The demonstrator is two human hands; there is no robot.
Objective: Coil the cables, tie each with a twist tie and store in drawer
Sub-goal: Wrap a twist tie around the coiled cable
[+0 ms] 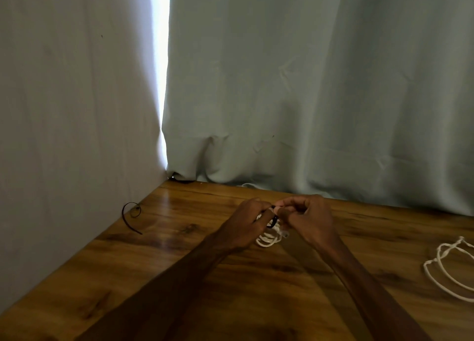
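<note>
A small coil of white cable (268, 239) lies on the wooden table (179, 276), held up between both hands. My left hand (246, 225) grips the coil from the left. My right hand (306, 219) pinches a black twist tie (274, 220) that wraps the top of the coil. The fingers hide most of the tie and the upper coil. A second white cable (446, 269) lies loosely looped at the table's right edge of view. A spare black twist tie (130, 216) lies curled near the left wall.
A grey wall (71, 110) bounds the table on the left. A pale green curtain (320, 84) hangs along the back edge, with a bright gap of light between them. No drawer is in view.
</note>
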